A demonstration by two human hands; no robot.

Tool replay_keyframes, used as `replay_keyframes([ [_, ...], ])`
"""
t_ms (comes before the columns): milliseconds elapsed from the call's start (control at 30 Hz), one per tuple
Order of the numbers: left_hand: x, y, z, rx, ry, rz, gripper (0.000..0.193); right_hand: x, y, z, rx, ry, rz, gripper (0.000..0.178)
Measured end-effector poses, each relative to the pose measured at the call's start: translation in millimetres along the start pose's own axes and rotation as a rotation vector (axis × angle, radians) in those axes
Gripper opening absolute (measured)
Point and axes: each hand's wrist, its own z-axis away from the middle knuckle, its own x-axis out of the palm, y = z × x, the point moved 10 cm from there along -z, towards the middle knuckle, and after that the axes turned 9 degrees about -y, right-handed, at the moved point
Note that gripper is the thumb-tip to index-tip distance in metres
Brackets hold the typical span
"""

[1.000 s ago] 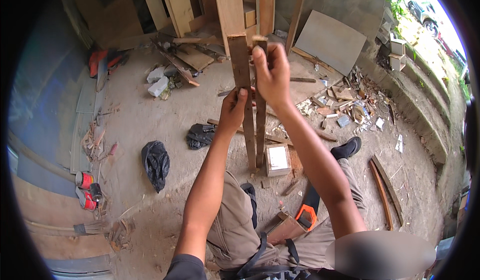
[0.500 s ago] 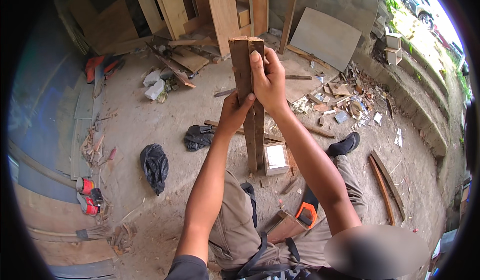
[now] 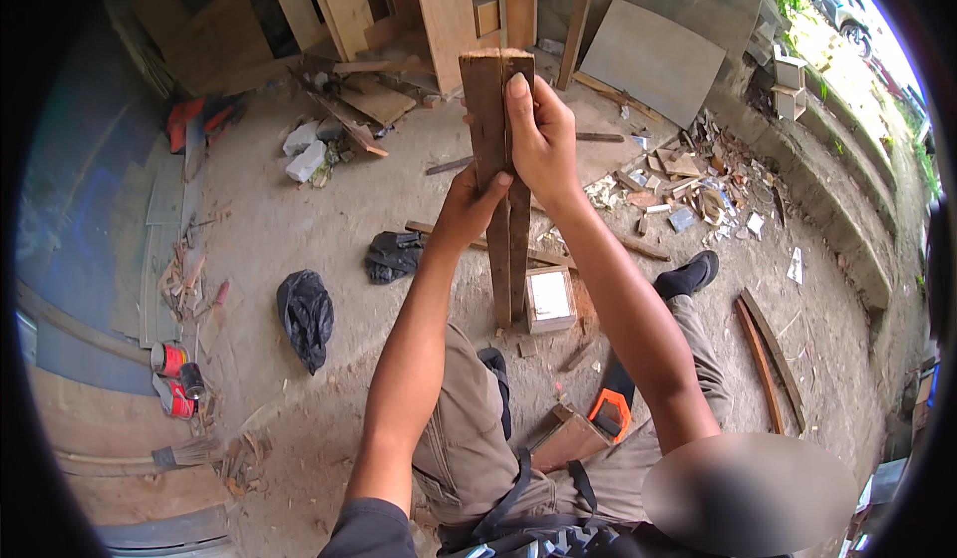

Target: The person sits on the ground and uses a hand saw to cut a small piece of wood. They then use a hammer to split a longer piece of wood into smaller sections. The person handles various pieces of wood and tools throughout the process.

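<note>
Two long dark wooden strips stand upright side by side in front of me, a left strip (image 3: 484, 99) and a right strip (image 3: 518, 229). Their rough, pale top ends are nearly level, and their lower ends reach toward the ground. My left hand (image 3: 469, 209) is closed around the pair about midway, thumb across the front. Higher up, my right hand (image 3: 543, 144) grips them from the right, its thumb pointing up along the right strip. Beside their lower ends sits a small wooden box (image 3: 550, 301) with a white top. A handsaw (image 3: 610, 415) with an orange handle lies near my legs.
A wooden block (image 3: 570, 445) lies between my legs. Black plastic bags (image 3: 305, 321) and red cans (image 3: 174, 395) are on the left. Scrap debris (image 3: 708, 199) is heaped at right, below concrete steps (image 3: 827, 199). Two loose strips (image 3: 773, 359) lie right; boards (image 3: 444, 29) lean at the back.
Both hands have raised the strips slightly, so their top ends sit higher in view and show more of the cut faces. The grip stays much the same.
</note>
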Motion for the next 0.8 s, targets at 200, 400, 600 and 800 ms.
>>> replay_keyframes([
  [200,6.6,-13.4,-0.3,-0.052,-0.06,0.086,0.031,17.0,-5.7,-4.1,0.015,-0.22,0.017,0.033],
  [400,19.8,-5.2,-1.6,-0.103,-0.143,0.143,0.029,18.2,-36.9,3.0,-0.07,-0.137,0.061,0.026],
  [600,15.2,-16.0,-8.5,-0.103,-0.061,0.073,0.027,11.1,-20.9,-9.4,-0.174,-0.173,0.106,0.027],
  [800,-10.8,-22.4,-14.6,-0.038,0.127,-0.063,0.022,-47.2,38.8,24.8,0.014,-0.028,0.248,0.049],
])
